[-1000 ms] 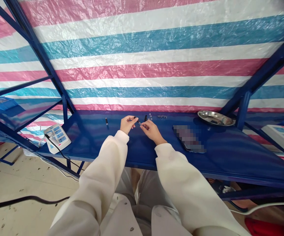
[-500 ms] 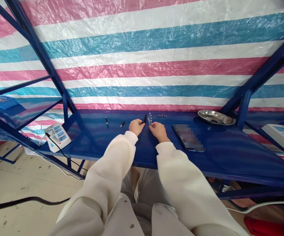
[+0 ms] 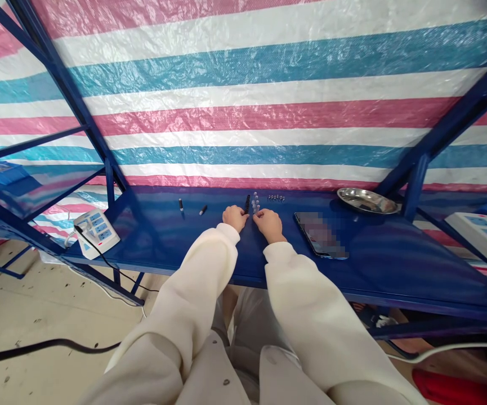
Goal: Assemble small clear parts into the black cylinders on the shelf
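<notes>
My left hand (image 3: 233, 218) is closed in a pinch at the near end of a row of small black pieces (image 3: 248, 202). Beside it, my right hand (image 3: 270, 225) pinches at the near end of a row of small clear, whitish pieces (image 3: 255, 198). What lies between the fingertips of either hand is too small to make out. Several small shiny metal pieces (image 3: 276, 198) form a row behind my right hand. To the left, one small black-and-white cylinder (image 3: 181, 205) stands upright, and another dark cylinder with a light end (image 3: 203, 210) lies tilted on the blue table (image 3: 150, 225).
A phone (image 3: 320, 235) lies right of my right hand. Farther right sits a shiny metal dish (image 3: 367, 201). A white power strip (image 3: 96, 233) with a black cable rests at the table's left end. Blue frame posts flank the table, with a striped sheet (image 3: 243, 118) behind.
My left hand has shifted slightly right, closer against the row of black pieces. My right hand stays by the clear pieces. The whole view has shifted a little.
</notes>
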Tool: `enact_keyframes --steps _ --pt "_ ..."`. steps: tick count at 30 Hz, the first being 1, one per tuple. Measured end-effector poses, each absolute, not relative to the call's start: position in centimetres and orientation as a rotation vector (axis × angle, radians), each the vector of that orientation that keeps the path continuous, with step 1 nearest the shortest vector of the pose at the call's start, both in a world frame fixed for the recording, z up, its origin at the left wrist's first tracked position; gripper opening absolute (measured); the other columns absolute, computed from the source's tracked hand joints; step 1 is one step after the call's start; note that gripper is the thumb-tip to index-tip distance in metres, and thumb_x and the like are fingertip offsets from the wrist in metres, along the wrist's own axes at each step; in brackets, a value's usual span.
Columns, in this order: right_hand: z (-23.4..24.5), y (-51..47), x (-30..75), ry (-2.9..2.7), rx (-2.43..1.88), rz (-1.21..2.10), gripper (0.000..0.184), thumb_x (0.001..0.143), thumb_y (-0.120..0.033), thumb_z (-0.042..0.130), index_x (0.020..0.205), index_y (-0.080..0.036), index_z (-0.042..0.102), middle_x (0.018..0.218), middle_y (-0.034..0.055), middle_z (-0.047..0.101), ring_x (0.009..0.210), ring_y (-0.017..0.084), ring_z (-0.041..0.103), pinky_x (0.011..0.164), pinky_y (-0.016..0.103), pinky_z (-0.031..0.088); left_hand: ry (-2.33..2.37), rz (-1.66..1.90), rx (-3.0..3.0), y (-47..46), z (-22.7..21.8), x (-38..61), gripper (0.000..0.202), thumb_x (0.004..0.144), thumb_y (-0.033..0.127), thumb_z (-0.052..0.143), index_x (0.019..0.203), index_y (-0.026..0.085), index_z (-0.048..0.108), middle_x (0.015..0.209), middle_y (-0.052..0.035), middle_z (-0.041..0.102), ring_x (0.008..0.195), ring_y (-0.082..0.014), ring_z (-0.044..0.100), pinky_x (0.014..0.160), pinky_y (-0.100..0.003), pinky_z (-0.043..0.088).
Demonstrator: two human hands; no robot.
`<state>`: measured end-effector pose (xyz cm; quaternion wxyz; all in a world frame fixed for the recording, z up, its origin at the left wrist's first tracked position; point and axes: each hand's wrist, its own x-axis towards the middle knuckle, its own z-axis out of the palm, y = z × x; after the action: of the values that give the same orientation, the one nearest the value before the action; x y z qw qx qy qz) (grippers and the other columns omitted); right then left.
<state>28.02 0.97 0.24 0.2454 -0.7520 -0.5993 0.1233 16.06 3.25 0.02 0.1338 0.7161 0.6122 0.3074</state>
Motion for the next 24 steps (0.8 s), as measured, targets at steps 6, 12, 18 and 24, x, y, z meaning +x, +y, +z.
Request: enact_keyframes --steps 6,12,18,24 --pt "0.2 1.2 28.0 -1.643 -2.087 0.356 0.022 0.079 -0.029 0.054 0.090 -0.017 0.069 0.093 0.0102 0.069 0.093 0.022 0.063 0.077 0.028 0.044 1.871 0.691 2.150 3.0 0.7 16.3 0.019 0.076 0.033 0.064 0.084 0.018 0.073 0.092 -0.0107 0.067 0.091 -0.0219 0.058 0.077 -0.030 0.043" --pt "0.2 1.0 28.0 -1.686 -2.095 0.357 0.024 0.082 -0.030 0.052 0.095 -0.015 0.066 0.098 0.0115 0.068 0.096 0.023 0.061 0.078 0.029 0.043 1.906 0.580 2.140 2.7 2.1 15.5 0.028 0.073 0.040 0.066 0.090 0.018 0.072 0.098 -0.0098 0.066 0.096 -0.0226 0.057 0.081 -0.031 0.043" --pt "1.0 0.2 27.4 -1.701 -2.144 0.327 0.031 0.083 -0.034 0.050 0.101 -0.011 0.059 0.096 0.0161 0.066 0.093 0.026 0.062 0.076 0.032 0.043 1.982 0.868 2.159 2.7 4.4 10.1 0.020 0.079 0.024 0.057 0.096 0.017 0.066 0.096 -0.0072 0.064 0.093 -0.0186 0.057 0.085 -0.029 0.042" --pt "1.5 -0.4 26.6 -1.803 -2.016 0.281 0.028 0.084 -0.036 0.045 0.069 -0.018 0.060 0.076 0.0099 0.066 0.077 0.021 0.062 0.064 0.027 0.038 2.293 0.736 2.027 2.4 2.7 6.6 0.032 0.080 0.030 0.057 0.108 0.015 0.060 0.110 -0.0118 0.058 0.105 -0.0256 0.051 0.086 -0.035 0.041"
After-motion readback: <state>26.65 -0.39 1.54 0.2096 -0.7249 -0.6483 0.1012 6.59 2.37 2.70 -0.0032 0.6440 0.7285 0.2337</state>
